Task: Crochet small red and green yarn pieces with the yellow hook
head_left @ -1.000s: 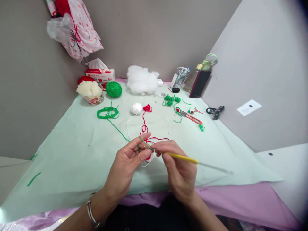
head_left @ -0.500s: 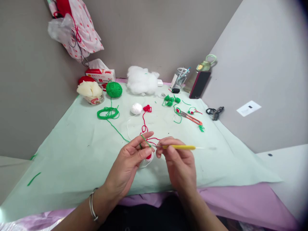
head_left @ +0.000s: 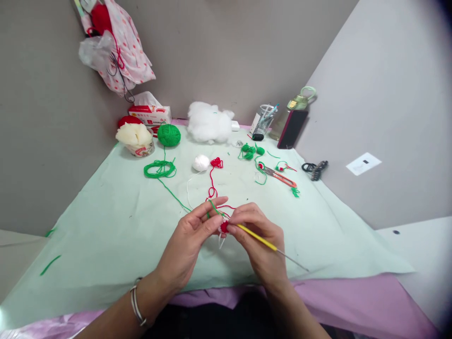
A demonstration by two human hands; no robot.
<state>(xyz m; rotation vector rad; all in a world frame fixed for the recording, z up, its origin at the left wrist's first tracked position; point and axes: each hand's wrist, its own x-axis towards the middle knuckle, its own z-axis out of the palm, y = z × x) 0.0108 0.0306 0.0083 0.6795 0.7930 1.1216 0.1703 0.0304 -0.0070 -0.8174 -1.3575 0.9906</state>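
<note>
My left hand [head_left: 192, 235] pinches a small red and white crochet piece [head_left: 224, 227] between thumb and fingers, with green yarn [head_left: 212, 204] looped over its raised index finger. My right hand [head_left: 261, 242] is closed on a yellow-handled crochet hook [head_left: 259, 238], its bare metal end pointing down to the right. The right thumb and fingertips also touch the right side of the crochet piece. A white yarn tail hangs below the piece. The hook's other tip is hidden at the fingers. Red yarn [head_left: 212, 190] runs back from the work to a small red bundle.
Behind my hands lie a white yarn ball [head_left: 201, 163], a green yarn coil [head_left: 159, 169] and a green ball [head_left: 168, 135]. White stuffing [head_left: 210, 122] sits at the back. To the right are an orange cutter [head_left: 282, 178], small green pieces, a phone [head_left: 293, 129] and a bottle.
My right hand has tilted the hook from nearly level to sloping down rightward. Its fingertips have moved left onto the crochet piece, which now shows more of its red face.
</note>
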